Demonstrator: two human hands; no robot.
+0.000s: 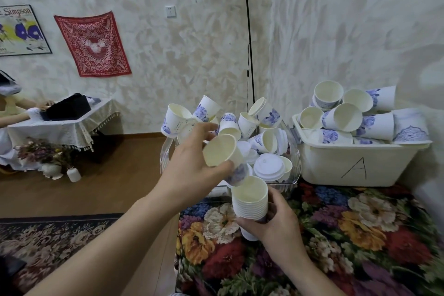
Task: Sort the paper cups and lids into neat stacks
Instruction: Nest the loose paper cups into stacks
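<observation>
One cup (222,154) gripped in left hand (192,170), tilted, mouth toward camera, just above stack (251,202). Right hand (271,218) curled round stack, at 6 o'clock of clear tray (292,175). Step: nesting cup into stack. Next: turn cup base-down, align rims, seat it. Lids (269,168) remain in tray. Bin (355,163) at 3 o'clock marked "A". Poster (21,29) reads "Simpson", possibly partial.

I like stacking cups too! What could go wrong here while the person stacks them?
The loose cup in the left hand is tilted, so it might miss the stack the right hand grips. The clear tray is heaped with cups and lids; reaching in could knock some off.
</observation>
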